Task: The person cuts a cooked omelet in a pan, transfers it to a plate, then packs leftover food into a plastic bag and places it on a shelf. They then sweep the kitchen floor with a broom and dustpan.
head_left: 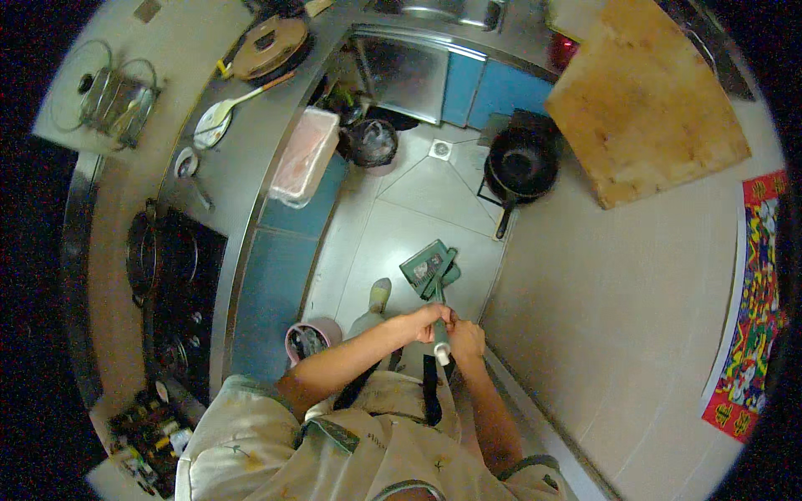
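My left hand (427, 322) is closed around the upper part of a green long handle (442, 341) with a pale end. Close beside it, my right hand (467, 341) is also closed at the handle, on its right side. Below the hands, a green dustpan (423, 266) rests on the tiled floor, with some light and dark debris in it. A green part, perhaps a broom head (450, 274), lies against the pan's right side. Whether the handle belongs to the pan or to a broom, I cannot tell.
A black wok (521, 164) sits on a low rack by the right wall. Bins stand on the left: one lined with a dark bag (374, 144), one pink (326, 329). A white plastic tub (305, 156) overhangs the steel counter (241, 188). A floor drain (441, 149) lies farther ahead.
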`<action>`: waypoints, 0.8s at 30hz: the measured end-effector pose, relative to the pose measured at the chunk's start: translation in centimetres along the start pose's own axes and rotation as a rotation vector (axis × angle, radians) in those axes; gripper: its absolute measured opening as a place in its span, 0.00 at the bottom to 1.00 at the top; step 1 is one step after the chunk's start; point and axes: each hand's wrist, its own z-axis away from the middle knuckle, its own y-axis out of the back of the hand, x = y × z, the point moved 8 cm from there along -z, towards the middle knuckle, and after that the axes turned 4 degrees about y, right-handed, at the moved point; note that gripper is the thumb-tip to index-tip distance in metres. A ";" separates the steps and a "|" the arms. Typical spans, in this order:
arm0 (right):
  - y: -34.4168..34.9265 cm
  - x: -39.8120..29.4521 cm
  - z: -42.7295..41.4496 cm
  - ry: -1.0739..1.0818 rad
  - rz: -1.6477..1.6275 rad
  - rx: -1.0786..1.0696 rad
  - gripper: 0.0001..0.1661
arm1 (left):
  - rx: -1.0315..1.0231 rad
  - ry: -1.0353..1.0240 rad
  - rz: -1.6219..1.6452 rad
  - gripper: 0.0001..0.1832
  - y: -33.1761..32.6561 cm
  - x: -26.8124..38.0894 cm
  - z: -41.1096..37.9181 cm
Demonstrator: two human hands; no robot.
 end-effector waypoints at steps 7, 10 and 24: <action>-2.0 -5.2 0.3 0.311 0.235 -0.129 0.22 | 0.173 -0.008 -0.067 0.12 4.6 -3.7 4.3; -2.8 -3.3 0.2 0.205 0.235 -0.160 0.23 | 0.085 -0.140 -0.310 0.09 10.4 -3.2 7.0; 5.0 -3.1 -3.3 0.109 0.147 -0.032 0.27 | 1.055 -0.291 -1.350 0.30 28.7 5.3 15.9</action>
